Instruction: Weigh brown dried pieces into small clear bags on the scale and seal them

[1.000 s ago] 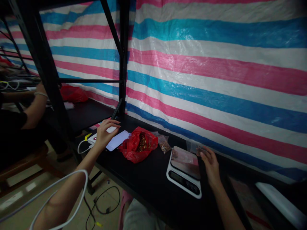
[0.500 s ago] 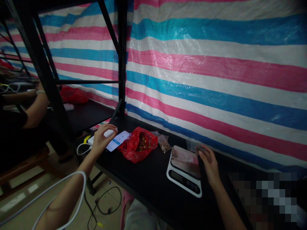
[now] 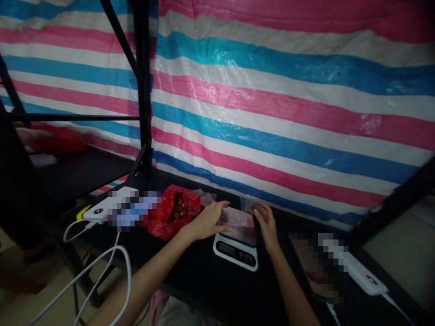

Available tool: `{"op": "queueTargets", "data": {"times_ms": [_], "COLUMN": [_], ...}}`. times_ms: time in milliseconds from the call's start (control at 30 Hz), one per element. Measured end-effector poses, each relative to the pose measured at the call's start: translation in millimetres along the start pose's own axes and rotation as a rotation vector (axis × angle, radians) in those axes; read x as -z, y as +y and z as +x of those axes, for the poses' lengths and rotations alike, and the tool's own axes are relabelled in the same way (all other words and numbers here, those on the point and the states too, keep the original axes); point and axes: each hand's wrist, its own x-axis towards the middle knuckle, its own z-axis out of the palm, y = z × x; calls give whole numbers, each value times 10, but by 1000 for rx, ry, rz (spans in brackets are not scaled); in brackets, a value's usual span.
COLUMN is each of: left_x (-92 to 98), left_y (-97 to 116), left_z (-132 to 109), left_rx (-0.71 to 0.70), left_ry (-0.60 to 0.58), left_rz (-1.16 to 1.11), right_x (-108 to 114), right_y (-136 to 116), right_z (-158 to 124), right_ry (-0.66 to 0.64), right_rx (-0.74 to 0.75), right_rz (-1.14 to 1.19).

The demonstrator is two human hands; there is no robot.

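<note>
My left hand [image 3: 209, 222] reaches over the left side of a white kitchen scale [image 3: 236, 253] with a shiny weighing plate. Its thumb and fingers are apart, by a small clear bag [image 3: 224, 216] on the plate, partly hidden by the hand. Behind the scale's right side, my right hand [image 3: 267, 222] pinches a small clear plastic bag [image 3: 247, 203]. Some dark contents show near its fingertips. Left of the scale, an open red plastic bag [image 3: 165, 217] holds many small brown pieces, perhaps nuts or seeds.
Small clear bags [image 3: 207, 198] lie behind the red bag. White power banks with cables stand at the left [image 3: 100, 215] and right [image 3: 369, 278], each near a blurred-out device. A striped plastic sheet [image 3: 272, 122] hangs behind the black table [image 3: 197, 280]. A black frame post [image 3: 144, 90] rises at the left.
My left hand has moved right, from above the phone to the scale's plate. My right hand still holds its bag behind the scale. The view has turned right.
</note>
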Motion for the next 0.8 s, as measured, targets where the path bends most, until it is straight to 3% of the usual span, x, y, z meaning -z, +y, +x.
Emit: {"op": "queueTargets", "data": {"times_ms": [100,200,467,633,800], "left_x": [-334,-526,-611,-534,-405], "left_y": [-16,-68,-163,-189,-194], "left_z": [248,394,471,511,504], "left_rx": [-16,-35,14,93,177], "left_ry": [-70,-71,-56,149,220], "left_rz": [54,73,32,-445,-925], "right_x": [2,-9,-31,-13,-20], "right_y": [-6,-14,-48,-111,-225], "right_z": [4,2,-24,-21,-50], "right_ry": [0,2,1,-2,-18], "right_rx": [11,14,24,65,121], "right_rz": [-4,-7,39,0,-23]}}
